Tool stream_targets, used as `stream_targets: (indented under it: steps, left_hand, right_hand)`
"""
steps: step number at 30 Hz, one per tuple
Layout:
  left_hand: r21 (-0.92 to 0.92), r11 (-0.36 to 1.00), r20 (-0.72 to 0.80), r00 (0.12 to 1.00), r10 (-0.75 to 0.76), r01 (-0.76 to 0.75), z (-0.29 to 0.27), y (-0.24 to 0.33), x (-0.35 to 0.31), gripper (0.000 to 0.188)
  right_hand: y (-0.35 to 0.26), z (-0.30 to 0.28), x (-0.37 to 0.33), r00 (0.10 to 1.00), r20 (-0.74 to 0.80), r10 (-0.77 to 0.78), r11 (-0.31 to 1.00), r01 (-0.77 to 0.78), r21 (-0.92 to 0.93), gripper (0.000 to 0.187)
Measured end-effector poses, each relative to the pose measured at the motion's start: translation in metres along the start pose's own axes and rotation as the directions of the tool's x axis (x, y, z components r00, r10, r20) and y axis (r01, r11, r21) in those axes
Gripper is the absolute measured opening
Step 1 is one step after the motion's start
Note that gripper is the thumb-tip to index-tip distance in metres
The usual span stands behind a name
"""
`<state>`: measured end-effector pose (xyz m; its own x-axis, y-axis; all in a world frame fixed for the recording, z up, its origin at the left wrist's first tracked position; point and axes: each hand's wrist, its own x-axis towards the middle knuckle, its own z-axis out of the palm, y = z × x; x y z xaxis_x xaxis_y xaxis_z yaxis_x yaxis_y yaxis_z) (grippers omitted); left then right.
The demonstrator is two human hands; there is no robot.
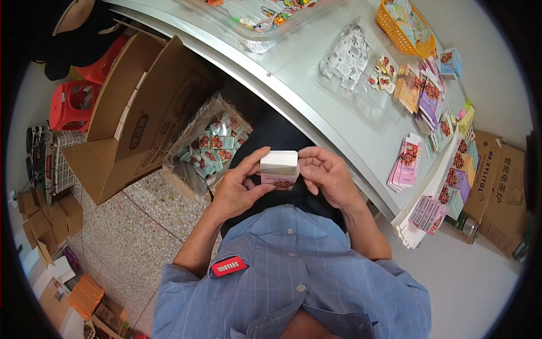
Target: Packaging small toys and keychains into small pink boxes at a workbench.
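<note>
In front of my body, a small pink-and-white paper box [279, 179] is held upright, its white top end raised. My left hand [240, 185] is closed around its left side, thumb across the lower front. My right hand [330, 175] has its curled fingertips against the box's right edge. Whether anything is inside the box cannot be seen. Left of my lap, a plastic-lined carton [186, 135] holds several small green-and-white filled boxes [217, 144]. Flat pink boxes [407, 161] lie stacked at the table's right side.
The grey table [316, 90] carries a clear tray of colourful pieces [271, 25], a bag of white pieces [347, 56], an orange basket [389, 25] and purple flat boxes [430, 101]. A tall cardboard box [152, 121] and red stools [70, 107] stand left. Another person [84, 34] is partly visible.
</note>
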<state>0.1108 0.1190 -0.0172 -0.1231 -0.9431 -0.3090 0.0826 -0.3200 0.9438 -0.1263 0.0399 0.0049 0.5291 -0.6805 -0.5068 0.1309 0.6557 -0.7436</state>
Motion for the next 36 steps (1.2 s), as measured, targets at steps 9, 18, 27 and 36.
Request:
stream_targets:
  steps: [9, 18, 27, 36]
  left_hand:
    - [0.193, 0.981, 0.048, 0.998, -0.028, 0.019, 0.005, -0.004, -0.005, 0.087]
    - [-0.288, 0.879, 0.085, 0.924, -0.373, 0.381, 0.0, 0.0, 0.003, 0.041]
    - [-0.47, 0.759, 0.132, 0.886, -0.444, 0.45, -0.01, 0.001, 0.016, 0.026]
    - [-0.48, 0.809, 0.043, 0.931, -0.363, 0.338, -0.005, -0.008, 0.012, 0.029]
  right_hand:
    - [0.026, -0.002, 0.005, 0.988, 0.037, 0.149, 0.986, -0.152, 0.074, 0.02]
    - [0.042, 0.0, 0.012, 0.994, -0.031, 0.108, 0.989, -0.104, 0.106, 0.017]
    - [0.052, 0.003, 0.017, 0.998, 0.018, -0.06, 0.998, 0.06, 0.009, 0.026]
    - [0.059, -0.003, 0.015, 0.991, 0.049, -0.126, 0.991, 0.128, -0.048, 0.027]
